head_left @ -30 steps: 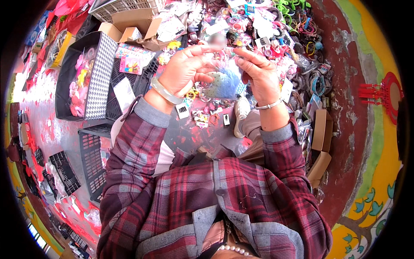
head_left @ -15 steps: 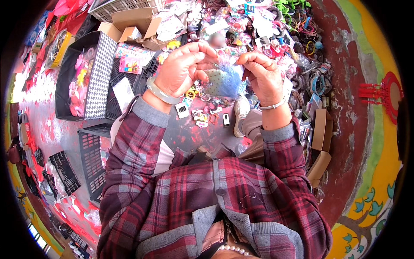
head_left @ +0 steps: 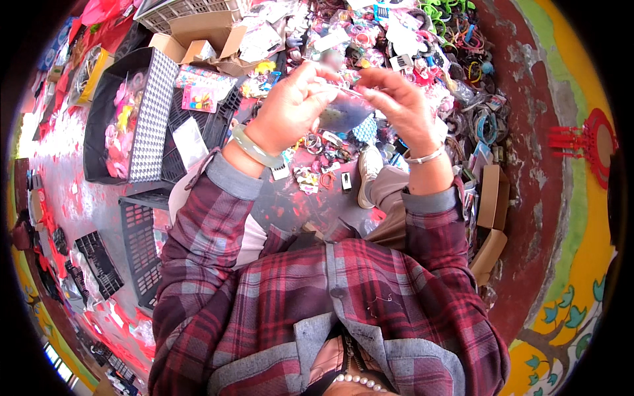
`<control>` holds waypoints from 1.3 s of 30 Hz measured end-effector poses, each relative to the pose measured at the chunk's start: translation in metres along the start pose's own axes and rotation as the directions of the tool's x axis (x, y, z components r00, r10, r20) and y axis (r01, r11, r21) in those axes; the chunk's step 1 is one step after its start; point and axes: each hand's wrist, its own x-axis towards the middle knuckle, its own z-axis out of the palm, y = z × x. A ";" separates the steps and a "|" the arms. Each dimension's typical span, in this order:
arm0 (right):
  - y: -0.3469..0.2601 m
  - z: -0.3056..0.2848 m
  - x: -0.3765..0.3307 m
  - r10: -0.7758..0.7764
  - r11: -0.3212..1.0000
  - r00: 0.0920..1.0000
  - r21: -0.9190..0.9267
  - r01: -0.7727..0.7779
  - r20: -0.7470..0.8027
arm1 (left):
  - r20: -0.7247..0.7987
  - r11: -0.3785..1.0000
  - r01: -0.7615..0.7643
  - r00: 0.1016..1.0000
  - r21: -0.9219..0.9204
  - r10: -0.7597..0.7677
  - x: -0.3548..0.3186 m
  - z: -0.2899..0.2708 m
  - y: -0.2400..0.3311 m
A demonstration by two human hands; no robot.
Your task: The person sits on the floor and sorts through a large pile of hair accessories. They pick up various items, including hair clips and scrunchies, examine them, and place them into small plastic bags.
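Note:
A soft blue ornament with see-through dotted mesh (head_left: 345, 113) hangs between my hands, above the heap of hair accessories. My left hand (head_left: 294, 102) wears a pale bangle and is closed, thumb and fingers pinching at the ornament's upper edge. Opposite it, my right hand (head_left: 399, 105), with a thin silver bangle, pinches the same edge from the other side. A thin pale strip shows between the fingertips; its exact form is blurred. Just below the ornament is a light blue patterned piece (head_left: 365, 131); I cannot tell whether it is attached.
A large heap of packaged hair accessories (head_left: 370, 39) spreads ahead. On the left are a houndstooth-sided bin (head_left: 152, 119) with pink and yellow items, an open cardboard box (head_left: 205, 33) and a black crate (head_left: 142, 244). Coiled headbands (head_left: 487, 129) lie at the right, near open cartons (head_left: 494, 198).
My left hand has moved right and my right hand has shifted slightly, turning its fingers inward. The blue ornament has tipped, so its fluffy side shows less and its mesh hangs below my fingers.

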 end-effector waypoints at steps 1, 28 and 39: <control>-0.001 0.007 -0.004 -0.028 0.996 0.999 -0.091 0.026 -0.018 | -0.006 0.997 -0.010 1.000 0.073 0.010 0.000 0.002 -0.001; -0.009 -0.011 -0.012 -0.114 0.982 0.992 -0.144 0.121 0.056 | 0.063 0.912 -0.218 0.976 0.348 0.209 0.003 -0.014 0.002; -0.002 0.008 -0.008 -0.479 0.582 0.861 -0.673 0.456 0.170 | 0.244 0.328 -0.449 0.824 0.831 0.511 0.008 -0.006 -0.006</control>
